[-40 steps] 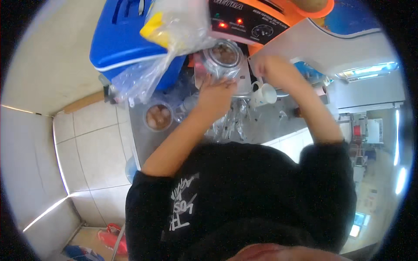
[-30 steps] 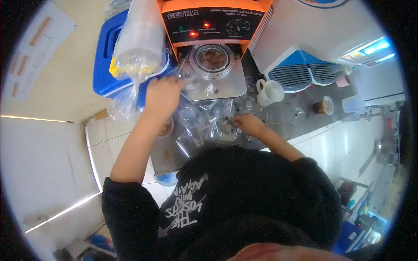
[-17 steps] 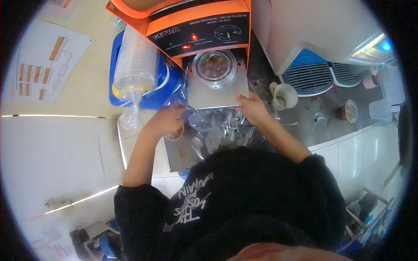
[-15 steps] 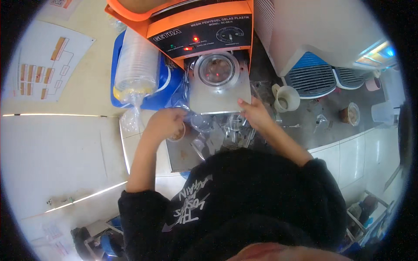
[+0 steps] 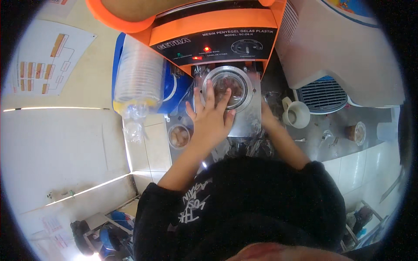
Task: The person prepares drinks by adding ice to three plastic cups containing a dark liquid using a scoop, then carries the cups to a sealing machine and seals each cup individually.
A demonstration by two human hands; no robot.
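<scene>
An orange cup sealing machine (image 5: 217,21) with a black control panel faces me, its red lights lit. On its metal tray (image 5: 246,124), a round holder contains a clear plastic cup (image 5: 237,89) with something brownish inside. My left hand (image 5: 210,122) is open, its fingers spread flat over the cup's near rim and the tray. At the tray's right edge is my right hand (image 5: 270,119); its fingers are hidden by the tray. A second clear cup (image 5: 179,136) with a brown drink and ice stands left of the tray, near my left wrist.
A sleeve of stacked plastic cups (image 5: 140,78) lies in a blue basin (image 5: 177,92) to the left. Right of the machine are a cream mug (image 5: 297,114), a drip grille (image 5: 323,96) and another brown drink cup (image 5: 358,133). Clear plastic scraps litter the counter's front.
My left hand has moved right and up from beside the second cup onto the cup in the holder. My right hand has slid farther along the tray's right side. The view has shifted closer.
</scene>
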